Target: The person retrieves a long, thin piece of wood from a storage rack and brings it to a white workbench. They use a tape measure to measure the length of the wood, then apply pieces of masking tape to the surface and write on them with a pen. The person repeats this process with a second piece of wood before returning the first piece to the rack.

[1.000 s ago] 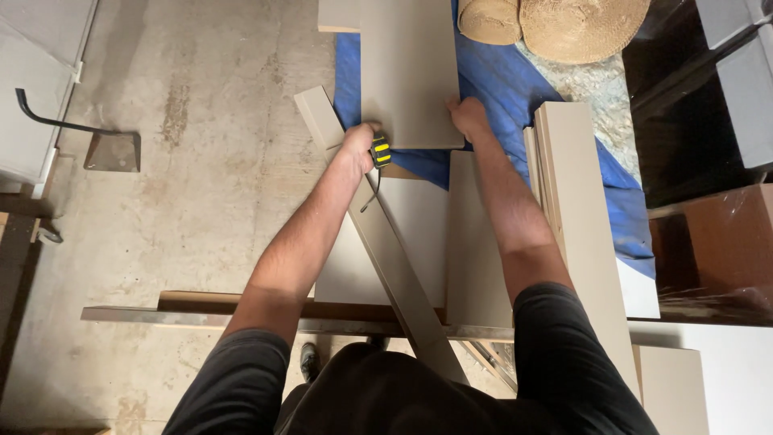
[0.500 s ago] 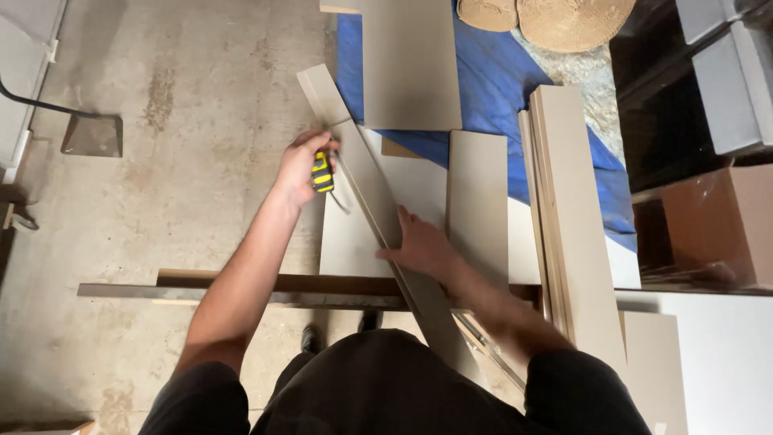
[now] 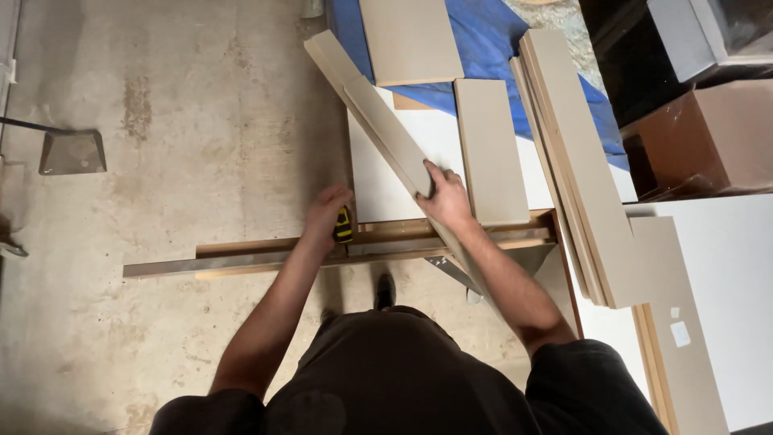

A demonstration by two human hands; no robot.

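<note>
Boards of smooth, matte beige fibreboard fill the head view, cut into flat rectangles with crisp square edges. One long narrow strip [image 3: 378, 121] lies diagonally, its upper end over the bare floor and its lower end under the right hand [image 3: 445, 199], which presses down on it with fingers spread flat, gripping nothing. The left hand [image 3: 326, 211] is curled closed around a small yellow-and-black tape measure [image 3: 344, 225], held just above a rail of raw wood and grey metal [image 3: 241, 259] that runs across the picture. Beneath the strip is a large white panel [image 3: 386, 193] with a smooth, slightly glossy face. A short wide board [image 3: 409, 40] sits on a crinkled blue tarp [image 3: 491, 40], a medium plank [image 3: 491, 153] lies just right of the hand, and a stack of long planks [image 3: 576, 161] leans along the right. The concrete floor [image 3: 177, 161] is rough, stained and mottled. A brown box [image 3: 708, 137] with a shiny wrapped surface stands at the far right.

Against the picture half a second back, the left hand has dropped from the strip's upper part to the rail, carrying the tape measure with it. The right hand has stayed on the strip's lower part. The camera has tilted so the woven straw-coloured rolls at the top have gone out of view.
</note>
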